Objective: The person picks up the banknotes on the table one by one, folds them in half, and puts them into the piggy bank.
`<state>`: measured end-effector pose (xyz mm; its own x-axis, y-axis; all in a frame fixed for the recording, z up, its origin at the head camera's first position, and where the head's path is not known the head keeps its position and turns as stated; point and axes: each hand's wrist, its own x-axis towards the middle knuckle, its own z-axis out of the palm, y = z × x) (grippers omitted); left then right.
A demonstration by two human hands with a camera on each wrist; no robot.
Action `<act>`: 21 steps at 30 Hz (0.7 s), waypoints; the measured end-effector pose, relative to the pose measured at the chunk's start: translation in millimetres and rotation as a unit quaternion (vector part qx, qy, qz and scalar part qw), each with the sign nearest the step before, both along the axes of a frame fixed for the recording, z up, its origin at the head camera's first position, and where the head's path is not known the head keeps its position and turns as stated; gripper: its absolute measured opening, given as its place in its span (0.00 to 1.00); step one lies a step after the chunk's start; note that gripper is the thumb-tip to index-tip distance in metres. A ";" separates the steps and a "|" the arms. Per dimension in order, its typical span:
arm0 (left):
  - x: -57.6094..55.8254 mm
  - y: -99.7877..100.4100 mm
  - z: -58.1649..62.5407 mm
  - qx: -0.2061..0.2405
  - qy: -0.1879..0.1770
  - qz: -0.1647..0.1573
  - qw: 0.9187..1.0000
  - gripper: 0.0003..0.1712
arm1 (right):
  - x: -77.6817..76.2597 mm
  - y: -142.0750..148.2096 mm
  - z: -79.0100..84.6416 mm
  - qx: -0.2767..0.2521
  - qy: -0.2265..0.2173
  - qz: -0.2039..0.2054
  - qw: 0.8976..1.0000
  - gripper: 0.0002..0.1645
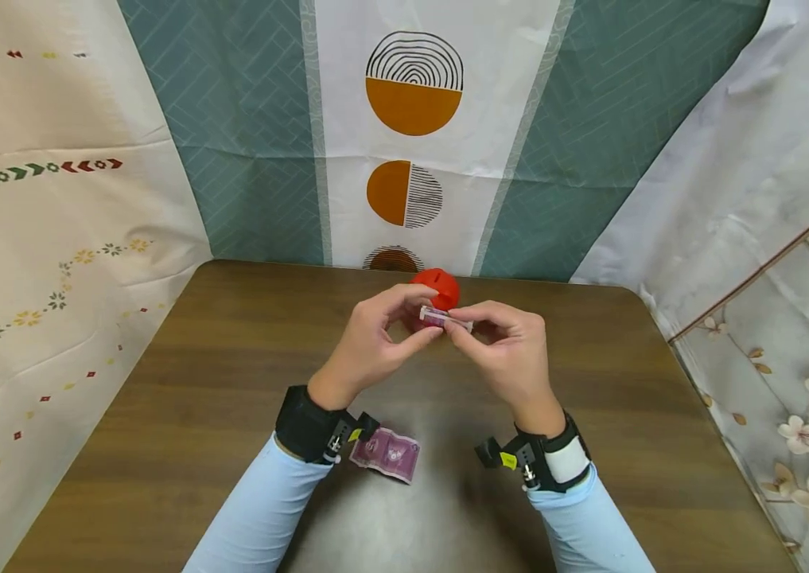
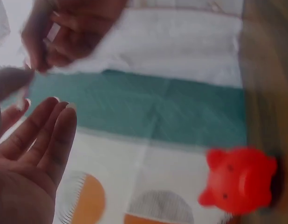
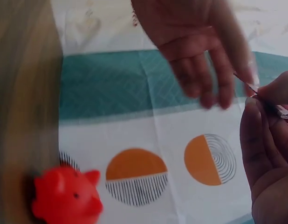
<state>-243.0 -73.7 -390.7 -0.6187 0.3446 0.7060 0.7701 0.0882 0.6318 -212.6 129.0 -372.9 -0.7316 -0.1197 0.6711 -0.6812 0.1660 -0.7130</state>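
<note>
The folded purple banknote [image 1: 435, 317], its long axis laid left to right, was pinched by the right hand [image 1: 511, 346] and flanked by parted fingers of the left hand [image 1: 370, 338]; just beyond, the red piggy bank [image 1: 441, 280] was placed.

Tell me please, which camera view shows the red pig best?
Left wrist: the red pig is whole there, face visible. Right wrist crops it; in the head view, the left hand partly hides it.

Light blue sleeves [image 1: 257, 509] are worn, with black straps [image 1: 301, 426] wrapped round both wrists. Small black cameras [image 1: 369, 426], marked with yellow labels [image 1: 355, 435], are attached; a white band [image 1: 567, 461] is set on the right strap [image 1: 565, 434].
</note>
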 end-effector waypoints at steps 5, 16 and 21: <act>-49.3 3.2 -14.3 -0.106 -0.023 0.049 0.993 0.27 | -28.0 7.5 15.5 0.058 -0.003 -0.037 0.998 0.06; -126.8 13.7 -58.0 -0.254 -0.147 0.101 0.951 0.41 | -83.7 8.3 39.1 0.221 -0.042 -0.095 0.970 0.05; -145.1 16.1 -78.9 -0.278 -0.204 0.091 0.934 0.51 | -104.9 8.9 44.3 0.281 -0.071 -0.104 0.951 0.05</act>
<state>-388.1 -57.6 -469.6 -0.8814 0.4506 0.1421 0.4158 0.5970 0.6860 -317.4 137.9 -328.6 -0.8573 -0.2737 0.4359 -0.4955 0.6686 -0.5546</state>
